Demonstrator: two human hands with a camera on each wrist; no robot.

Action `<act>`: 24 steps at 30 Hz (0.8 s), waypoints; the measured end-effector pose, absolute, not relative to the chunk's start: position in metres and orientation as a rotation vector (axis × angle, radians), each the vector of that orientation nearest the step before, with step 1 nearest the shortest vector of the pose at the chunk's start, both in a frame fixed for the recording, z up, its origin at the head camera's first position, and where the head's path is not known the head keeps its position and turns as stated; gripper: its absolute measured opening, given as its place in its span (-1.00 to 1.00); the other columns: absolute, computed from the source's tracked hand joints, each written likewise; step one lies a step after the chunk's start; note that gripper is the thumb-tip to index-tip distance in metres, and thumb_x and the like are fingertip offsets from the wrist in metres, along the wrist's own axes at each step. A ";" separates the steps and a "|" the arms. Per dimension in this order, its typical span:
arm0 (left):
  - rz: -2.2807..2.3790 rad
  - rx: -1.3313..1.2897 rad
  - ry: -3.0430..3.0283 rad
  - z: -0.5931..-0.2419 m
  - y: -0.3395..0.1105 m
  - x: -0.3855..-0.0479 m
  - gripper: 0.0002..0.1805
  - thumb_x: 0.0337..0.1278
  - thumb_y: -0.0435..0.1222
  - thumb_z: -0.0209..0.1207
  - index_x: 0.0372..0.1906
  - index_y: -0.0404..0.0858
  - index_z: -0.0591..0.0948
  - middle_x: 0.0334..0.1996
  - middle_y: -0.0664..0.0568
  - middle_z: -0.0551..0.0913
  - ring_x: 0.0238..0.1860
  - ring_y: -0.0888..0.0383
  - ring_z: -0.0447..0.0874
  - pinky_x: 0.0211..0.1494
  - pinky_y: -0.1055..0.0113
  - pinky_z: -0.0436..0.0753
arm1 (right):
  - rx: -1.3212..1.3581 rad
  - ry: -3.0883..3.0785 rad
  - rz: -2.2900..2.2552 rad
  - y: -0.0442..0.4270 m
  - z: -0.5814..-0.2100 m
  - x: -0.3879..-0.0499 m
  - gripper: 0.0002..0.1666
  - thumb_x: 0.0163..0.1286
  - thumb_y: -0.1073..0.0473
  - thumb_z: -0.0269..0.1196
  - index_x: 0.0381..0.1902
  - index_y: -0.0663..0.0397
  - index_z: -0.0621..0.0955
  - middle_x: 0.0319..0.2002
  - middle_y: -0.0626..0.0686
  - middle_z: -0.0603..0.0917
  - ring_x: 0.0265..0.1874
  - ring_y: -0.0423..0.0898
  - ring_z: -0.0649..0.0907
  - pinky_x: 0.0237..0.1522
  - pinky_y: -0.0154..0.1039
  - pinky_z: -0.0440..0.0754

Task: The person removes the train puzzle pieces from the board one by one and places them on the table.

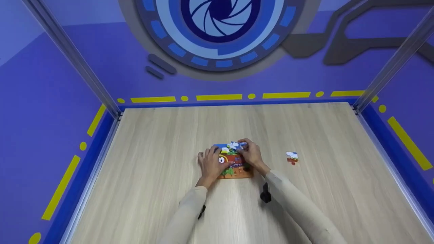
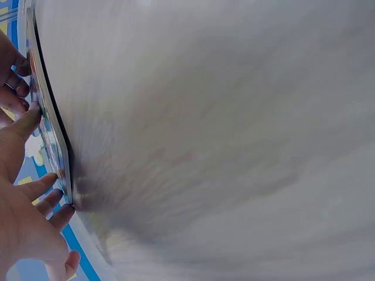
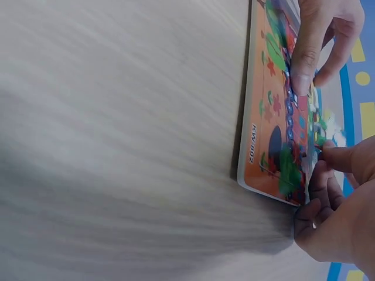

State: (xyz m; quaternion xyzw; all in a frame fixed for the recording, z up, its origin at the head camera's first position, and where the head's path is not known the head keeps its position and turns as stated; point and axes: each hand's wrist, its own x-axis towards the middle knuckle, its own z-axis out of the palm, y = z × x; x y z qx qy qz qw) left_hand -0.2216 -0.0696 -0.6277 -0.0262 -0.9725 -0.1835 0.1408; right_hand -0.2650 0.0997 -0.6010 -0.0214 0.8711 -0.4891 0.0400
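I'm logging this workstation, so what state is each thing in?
Puzzle board: picture side up, partly covered
Loose puzzle part: picture side up, apart from the board, on the table
Left hand: fingers spread, touching the board
Right hand: fingers bent at the board's upper right; exact grip unclear

Purple walls (image 1: 101, 51), pale table (image 1: 162, 149), posts (image 1: 72, 54) probably metal.

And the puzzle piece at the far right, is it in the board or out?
Out: in the head view, the puzzle piece lies on the table, with a clear gap between it and the board.
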 end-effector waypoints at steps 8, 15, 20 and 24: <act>-0.578 -0.084 -2.818 -0.628 -0.071 -0.222 -0.20 -0.12 0.22 0.47 0.18 -0.21 0.68 0.23 -0.07 0.63 0.14 -0.06 0.56 0.31 -0.24 0.33 | -0.092 2.651 -1.547 0.108 -0.593 -0.264 -0.66 0.46 0.38 0.22 0.15 0.18 0.63 -0.06 0.25 0.72 -0.13 0.07 0.70 -0.04 -0.03 0.69; -0.615 -0.063 -2.814 -0.626 -0.074 -0.222 -0.21 -0.12 0.20 0.49 0.18 -0.21 0.68 0.24 -0.07 0.62 0.15 -0.06 0.56 0.32 -0.23 0.32 | -0.110 2.624 -1.552 0.117 -0.586 -0.265 -0.66 0.47 0.39 0.21 0.16 0.18 0.63 -0.11 0.24 0.70 -0.20 0.03 0.67 -0.21 -0.22 0.64; -0.627 -0.078 -2.801 -0.627 -0.071 -0.222 -0.22 -0.14 0.19 0.50 0.15 -0.23 0.68 0.21 -0.09 0.63 0.14 -0.08 0.55 0.30 -0.24 0.33 | -0.102 2.624 -1.553 0.130 -0.585 -0.263 -0.66 0.44 0.41 0.23 0.14 0.20 0.64 -0.14 0.25 0.70 -0.20 0.05 0.67 -0.18 -0.21 0.61; -0.618 -0.076 -2.812 -0.627 -0.069 -0.222 -0.23 -0.13 0.18 0.50 0.15 -0.22 0.69 0.21 -0.08 0.63 0.15 -0.07 0.56 0.29 -0.21 0.33 | -0.110 2.636 -1.536 0.139 -0.587 -0.263 -0.66 0.43 0.43 0.23 0.13 0.20 0.65 -0.15 0.26 0.71 -0.18 0.07 0.69 -0.15 -0.18 0.62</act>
